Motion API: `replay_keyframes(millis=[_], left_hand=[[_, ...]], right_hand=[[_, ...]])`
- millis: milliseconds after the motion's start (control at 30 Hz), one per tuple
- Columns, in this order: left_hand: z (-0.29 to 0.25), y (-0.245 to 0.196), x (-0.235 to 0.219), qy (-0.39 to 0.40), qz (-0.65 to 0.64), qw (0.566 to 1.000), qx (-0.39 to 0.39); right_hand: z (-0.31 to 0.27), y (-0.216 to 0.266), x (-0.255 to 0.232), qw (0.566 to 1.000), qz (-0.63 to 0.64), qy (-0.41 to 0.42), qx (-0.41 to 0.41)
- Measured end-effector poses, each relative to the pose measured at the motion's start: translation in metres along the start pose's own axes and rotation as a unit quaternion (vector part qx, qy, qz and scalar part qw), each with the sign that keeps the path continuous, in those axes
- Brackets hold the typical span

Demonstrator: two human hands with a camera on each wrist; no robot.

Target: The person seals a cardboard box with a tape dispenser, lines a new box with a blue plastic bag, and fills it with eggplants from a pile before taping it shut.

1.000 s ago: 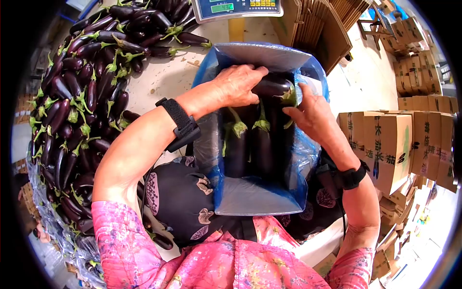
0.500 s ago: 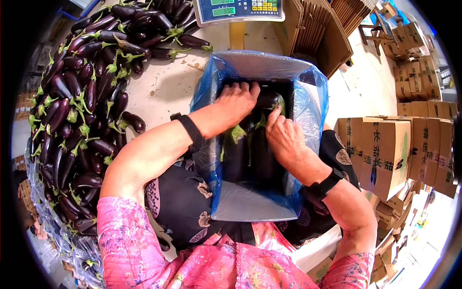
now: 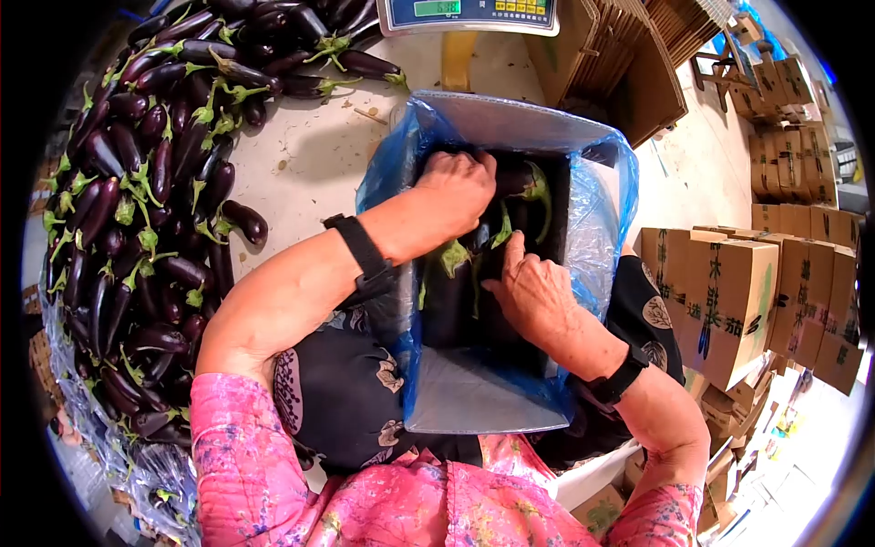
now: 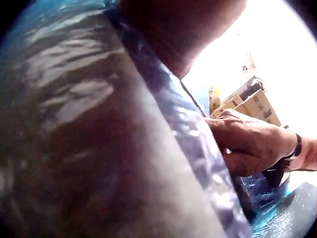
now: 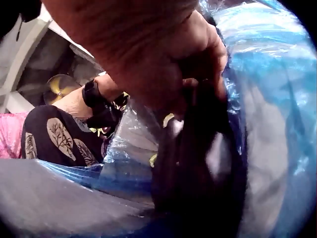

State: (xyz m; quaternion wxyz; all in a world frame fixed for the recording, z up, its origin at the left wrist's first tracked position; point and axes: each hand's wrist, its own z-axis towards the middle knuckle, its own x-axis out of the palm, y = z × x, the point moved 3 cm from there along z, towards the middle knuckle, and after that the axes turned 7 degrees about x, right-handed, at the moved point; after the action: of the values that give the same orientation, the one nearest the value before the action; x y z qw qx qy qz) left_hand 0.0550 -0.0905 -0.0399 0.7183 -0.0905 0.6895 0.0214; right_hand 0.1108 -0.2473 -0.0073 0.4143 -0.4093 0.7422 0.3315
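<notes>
A box lined with blue plastic (image 3: 483, 392) sits between the person's legs, with several dark eggplants (image 3: 445, 305) lengthwise inside. At its far end, one eggplant (image 3: 513, 180) lies crosswise, green cap to the right. The left hand (image 3: 456, 191) has curled fingers gripping this eggplant's left part; its fingertips are hidden. Over the lengthwise eggplants, the right hand (image 3: 538, 296) rests with index finger and thumb extended, the index tip near a green stem (image 3: 502, 228). In the right wrist view, the right hand (image 5: 163, 54) reaches down onto dark eggplants (image 5: 190, 158) beside the plastic liner.
A large pile of eggplants (image 3: 118, 219) covers the left side of the pale surface. A scale (image 3: 469, 13) stands beyond the box, and folded cardboard (image 3: 611, 64) leans at its right. Printed cartons (image 3: 729, 296) stand farther right.
The right hand has moved from the box's right side onto the lengthwise eggplants, then toward the person. The left hand has shifted left and curled more; the crosswise eggplant has settled lower in the box.
</notes>
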Motion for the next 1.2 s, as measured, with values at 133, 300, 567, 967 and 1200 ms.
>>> replay_keyframes(millis=[133,300,567,967,1200], left_hand=[[-0.004,-0.002,0.002,-0.071,0.065,0.994,0.046],[-0.001,-0.003,0.006,-0.024,0.082,0.996,0.004],[-0.002,0.005,0.013,-0.032,0.072,0.996,0.033],[-0.191,0.094,-0.053,-0.219,-0.335,0.867,-0.297],[-0.391,0.094,0.124,-0.056,-0.189,0.828,-0.525]], right_hand=[[-0.009,0.000,-0.003,0.996,0.030,0.083,0.010],[-0.006,-0.006,0.005,0.999,0.022,0.027,-0.035],[-0.010,-0.004,-0.004,0.995,-0.069,0.043,-0.065],[-0.026,0.023,-0.049,0.998,0.012,-0.016,-0.064],[-0.036,0.012,-0.074,0.995,0.048,-0.004,-0.089]])
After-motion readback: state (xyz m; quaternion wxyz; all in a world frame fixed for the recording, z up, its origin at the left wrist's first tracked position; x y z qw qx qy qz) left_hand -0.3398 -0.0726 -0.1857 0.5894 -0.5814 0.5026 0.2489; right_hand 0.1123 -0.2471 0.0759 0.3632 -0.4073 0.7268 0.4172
